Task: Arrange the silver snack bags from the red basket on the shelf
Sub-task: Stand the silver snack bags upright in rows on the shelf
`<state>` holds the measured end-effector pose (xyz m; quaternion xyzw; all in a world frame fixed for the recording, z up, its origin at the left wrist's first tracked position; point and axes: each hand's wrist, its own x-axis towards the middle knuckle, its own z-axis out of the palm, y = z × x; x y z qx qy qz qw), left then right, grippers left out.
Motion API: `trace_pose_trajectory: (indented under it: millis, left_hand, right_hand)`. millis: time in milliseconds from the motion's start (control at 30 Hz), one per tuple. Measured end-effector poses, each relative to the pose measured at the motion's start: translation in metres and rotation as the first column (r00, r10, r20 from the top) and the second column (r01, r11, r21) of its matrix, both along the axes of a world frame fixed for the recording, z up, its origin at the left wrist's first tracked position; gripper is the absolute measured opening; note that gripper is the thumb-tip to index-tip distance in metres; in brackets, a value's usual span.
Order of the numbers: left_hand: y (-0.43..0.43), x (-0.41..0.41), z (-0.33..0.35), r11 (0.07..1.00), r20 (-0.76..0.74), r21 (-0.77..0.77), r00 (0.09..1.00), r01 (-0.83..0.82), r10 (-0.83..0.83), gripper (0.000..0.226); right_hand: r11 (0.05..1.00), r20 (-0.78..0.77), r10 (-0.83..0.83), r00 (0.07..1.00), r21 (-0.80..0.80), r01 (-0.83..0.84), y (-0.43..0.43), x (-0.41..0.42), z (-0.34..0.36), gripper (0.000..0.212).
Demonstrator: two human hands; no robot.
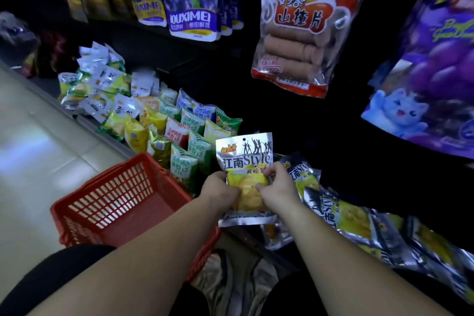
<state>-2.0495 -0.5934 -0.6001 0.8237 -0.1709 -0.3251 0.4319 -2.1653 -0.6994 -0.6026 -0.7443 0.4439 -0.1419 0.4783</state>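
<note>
Fingers clamped on silver snack bag, left hand, right hand. Keep your bag upright; slot beside shelved row, four o'clock, label outward.

One red basket sits at 7 o'clock. Two hands, the left hand and the right hand, pinch one silver snack bag. At least four more silver bags overlap at 4 o'clock. Two plum pouches face front at 12 o'clock. There is one hawthorn bag at 1 o'clock and one grape bag at 3 o'clock. The small packets at 10 o'clock are too many to count.
</note>
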Motion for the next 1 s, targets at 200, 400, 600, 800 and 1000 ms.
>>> trace_pose_trajectory:
  millis: [200, 400, 600, 800, 1000]
  left_hand:
    - [-0.017, 0.003, -0.017, 1.000, -0.089, -0.024, 0.996, 0.007, -0.009, 0.017]
    - [-0.036, 0.044, -0.039, 0.991, -0.243, -0.083, 0.967, -0.104, 0.081, 0.043]
    - [-0.061, 0.108, -0.065, 0.997, -0.090, 0.022, 0.994, 0.071, -0.069, 0.039]
    - [-0.097, 0.138, -0.108, 0.981, -0.068, 0.113, 0.987, 0.156, -0.149, 0.044]
    - [-0.113, 0.128, -0.155, 0.963, -0.018, 0.220, 0.988, 0.153, -0.152, 0.037]
  right_hand:
    - [0.998, -0.074, -0.005, 0.997, -0.059, 0.001, -0.006, -0.004, -0.014, 0.032]
    - [0.999, -0.112, 0.048, 0.993, -0.011, -0.050, -0.029, 0.023, -0.016, 0.034]
    - [0.983, -0.425, 0.163, 0.890, -0.010, -0.184, -0.069, 0.059, -0.051, 0.053]
    - [0.869, -0.709, 0.273, 0.651, -0.109, -0.483, -0.092, 0.070, -0.113, 0.090]
    - [0.855, -0.837, 0.227, 0.499, -0.074, -0.514, -0.125, 0.032, -0.145, 0.094]
